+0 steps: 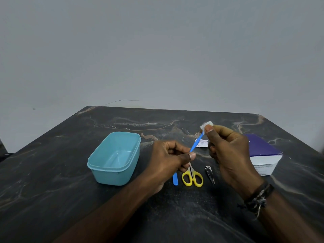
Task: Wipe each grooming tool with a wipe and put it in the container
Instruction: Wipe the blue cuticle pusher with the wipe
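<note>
Teal plastic container [114, 159], rectangular with rounded corners and a lipped rim, sitting lidless left of centre on the worktop [52, 181]; holding nothing visible inside, smooth floor showing. Dark, marble-patterned worktop surface with pale veins, its far edge meeting a plain grey wall [157, 50].

Left hand [168, 160] raised above the middle of the worktop, fingers curled, thumb and forefinger pinching the lower end of a thin blue stick-like tool [196, 144], the tool slanting up towards the far right corner. Right hand [226, 151] raised just beside it, fingers curled, thumb and forefinger pinching a small white folded wipe [205, 126] wrapped over the tool's upper tip. Dark braided bands [257, 199] circling the right wrist.

Lying flat towards the near edge, below the hands: a flat blue strip [175, 180] with a rounded end, partly hidden under the left hand; yellow-handled scissors [192, 178] with looped plastic grips, blades pointing away and partly hidden; a small shiny metal nail clipper [209, 174], just right of the scissors. All three apart from the container, to its right.

Small white printed wrapper [202, 143] lying on the worktop behind the raised tool. Cardboard box [261, 153], dark blue on top with white printed sides, sitting near the right edge.
</note>
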The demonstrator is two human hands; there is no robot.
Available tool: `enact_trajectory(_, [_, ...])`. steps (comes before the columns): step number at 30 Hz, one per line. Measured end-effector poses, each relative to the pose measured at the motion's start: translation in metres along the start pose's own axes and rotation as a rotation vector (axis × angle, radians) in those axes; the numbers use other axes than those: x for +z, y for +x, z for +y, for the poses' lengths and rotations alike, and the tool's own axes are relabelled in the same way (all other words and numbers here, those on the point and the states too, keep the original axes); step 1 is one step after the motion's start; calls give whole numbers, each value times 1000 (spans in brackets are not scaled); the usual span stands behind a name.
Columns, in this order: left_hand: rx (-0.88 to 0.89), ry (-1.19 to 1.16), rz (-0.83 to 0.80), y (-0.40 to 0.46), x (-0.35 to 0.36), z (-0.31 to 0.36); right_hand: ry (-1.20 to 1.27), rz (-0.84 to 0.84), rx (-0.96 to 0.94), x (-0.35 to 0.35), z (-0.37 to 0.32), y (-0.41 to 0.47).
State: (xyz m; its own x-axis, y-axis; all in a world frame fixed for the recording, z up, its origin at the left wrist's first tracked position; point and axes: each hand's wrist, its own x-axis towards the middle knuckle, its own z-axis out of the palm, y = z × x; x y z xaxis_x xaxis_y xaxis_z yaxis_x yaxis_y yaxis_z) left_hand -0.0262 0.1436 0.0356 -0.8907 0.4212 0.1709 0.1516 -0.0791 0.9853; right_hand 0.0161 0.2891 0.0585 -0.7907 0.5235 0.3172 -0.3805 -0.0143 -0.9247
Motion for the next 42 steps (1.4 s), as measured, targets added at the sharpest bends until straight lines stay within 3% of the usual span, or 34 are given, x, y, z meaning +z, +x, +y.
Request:
enact_trajectory(13, [6, -9, -5, -2, 2, 2, 15, 6, -2, 1, -1, 1])
enact_trajectory(22, [6, 14, 43, -4, 2, 7, 51, 90, -31, -3, -6, 4])
enact_trajectory(27, [130, 91, 120, -7, 3, 18, 69, 228, -128, -5, -11, 8])
enact_trajectory(31, [363, 266, 286, -11, 0, 30, 40, 313, -256, -7, -16, 7])
enact_trajectory(34, [537, 364, 438, -13, -6, 53, -32, 228, -313, -1, -15, 0])
enact_trajectory(37, [727, 697, 641, -23, -27, 78, -119, 123, -357, 9, -12, -8])
enact_trajectory(39, [719, 978, 753, -34, -49, 86, -138, 86, -363, 12, -12, -13])
enact_trajectory(42, [552, 1270, 775, -51, -80, 84, -145, 74, -352, 14, -13, -15])
